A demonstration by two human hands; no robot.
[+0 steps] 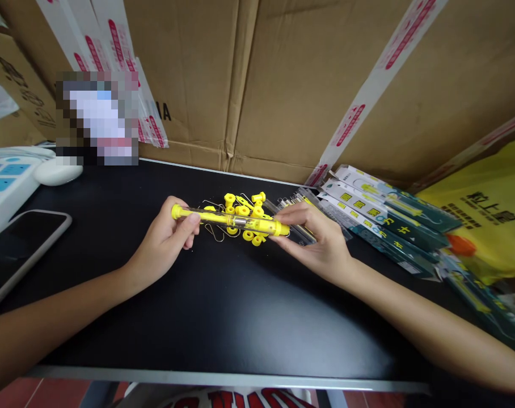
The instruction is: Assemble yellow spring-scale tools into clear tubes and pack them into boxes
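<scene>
A clear tubular spring scale with yellow ends spans the space between my hands, tilted slightly down to the right. My left hand pinches its left part near the yellow cap, thumb in front. At the other end, the thumb and fingers of my right hand grip the yellow end piece. Behind and below the tube lies a pile of small yellow plastic plugs and bent wire hooks. Several springs and clear tubes lie beyond my right hand, which partly covers them.
Printed cartons are stacked at the right by a yellow bag. On the left are a phone, a white power strip and a white mouse. Large cardboard boxes stand behind the black table.
</scene>
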